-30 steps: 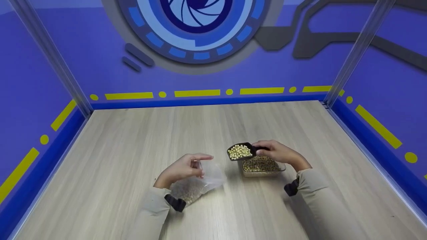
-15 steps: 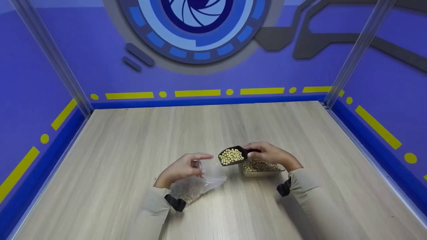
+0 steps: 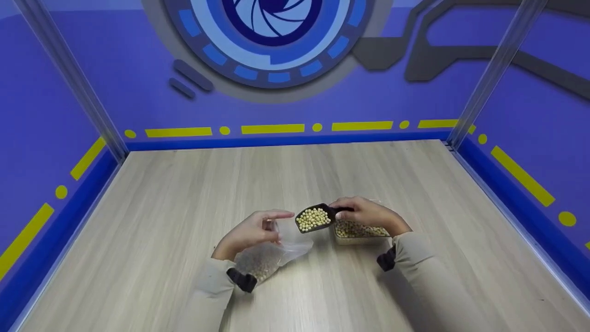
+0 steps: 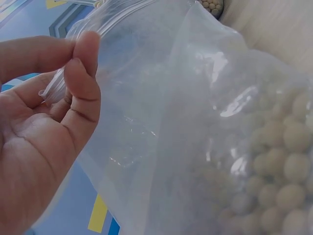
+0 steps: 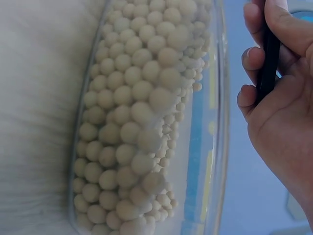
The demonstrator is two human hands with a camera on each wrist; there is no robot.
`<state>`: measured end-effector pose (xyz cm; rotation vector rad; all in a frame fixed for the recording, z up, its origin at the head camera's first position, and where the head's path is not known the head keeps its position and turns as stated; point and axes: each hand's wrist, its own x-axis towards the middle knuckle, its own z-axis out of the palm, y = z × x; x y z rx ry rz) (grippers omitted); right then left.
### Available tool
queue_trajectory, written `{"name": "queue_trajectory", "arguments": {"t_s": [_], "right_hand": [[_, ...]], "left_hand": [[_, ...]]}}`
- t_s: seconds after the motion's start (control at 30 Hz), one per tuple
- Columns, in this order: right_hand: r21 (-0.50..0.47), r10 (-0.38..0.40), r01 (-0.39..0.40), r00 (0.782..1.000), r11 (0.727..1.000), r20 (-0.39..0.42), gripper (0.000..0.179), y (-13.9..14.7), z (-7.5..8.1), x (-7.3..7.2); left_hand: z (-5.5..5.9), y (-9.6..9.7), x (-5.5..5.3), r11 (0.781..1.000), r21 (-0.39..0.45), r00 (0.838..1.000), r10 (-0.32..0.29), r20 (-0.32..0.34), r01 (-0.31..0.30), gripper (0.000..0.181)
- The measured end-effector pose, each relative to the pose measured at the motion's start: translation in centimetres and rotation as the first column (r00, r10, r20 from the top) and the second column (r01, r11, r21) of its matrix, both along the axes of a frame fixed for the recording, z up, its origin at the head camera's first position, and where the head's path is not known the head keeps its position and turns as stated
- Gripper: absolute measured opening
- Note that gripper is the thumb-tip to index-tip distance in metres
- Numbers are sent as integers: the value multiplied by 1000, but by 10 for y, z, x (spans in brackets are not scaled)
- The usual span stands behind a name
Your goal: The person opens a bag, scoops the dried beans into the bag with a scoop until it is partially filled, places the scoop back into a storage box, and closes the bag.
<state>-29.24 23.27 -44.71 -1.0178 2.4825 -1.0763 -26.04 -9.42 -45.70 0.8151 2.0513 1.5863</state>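
Note:
My right hand [image 3: 368, 216] grips the handle of a black scoop [image 3: 326, 226] loaded with round pale soybeans [image 3: 313, 218]. The scoop's front edge is level with my left index fingertip, over the mouth side of a clear zip bag [image 3: 295, 246]. My left hand [image 3: 251, 233] pinches the bag's zip edge between thumb and fingers; in the left wrist view the zip strip [image 4: 122, 19] runs out from the pinch. More beans [image 4: 283, 171] fill the bag's lower part. Below my right hand stands a clear container [image 3: 362, 240] of beans; the right wrist view shows them heaped against its wall [image 5: 222, 122].
All of it rests on a wood-grain table [image 3: 207, 184]. Blue printed panels [image 3: 276, 110] enclose the back and both sides. Black wrist cameras [image 3: 242, 280] sit on both sleeves.
My right hand has carried the loaded scoop leftward and slightly down, from above the container to beside my left fingertips. The left hand and bag stay nearly still.

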Motion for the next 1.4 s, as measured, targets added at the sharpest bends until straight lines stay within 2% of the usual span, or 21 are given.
{"name": "queue_trajectory", "arguments": {"t_s": [0.17, 0.4, 0.7, 0.9, 1.4], "right_hand": [[27, 3, -3, 1000, 1000, -12, 32, -3, 4, 1], [51, 21, -19, 1000, 999, -24, 31, -7, 8, -1], [86, 47, -39, 994, 996, -98, 29, -8, 13, -3], [114, 43, -33, 995, 993, -85, 30, -11, 18, -3], [176, 69, -47, 990, 983, -124, 30, -14, 27, -4]], "left_hand": [[1, 0, 0, 1000, 18, 1000, -14, -26, 14, 58], [3, 1, 0, 1000, 7, 999, 0, -33, 0, 59], [6, 1, 1, 1000, 4, 1000, 0, -28, 0, 58], [6, 1, 1, 1000, 4, 1000, -4, -27, 4, 59], [5, 0, 1, 1000, 20, 1000, -15, -21, 16, 58]]}}
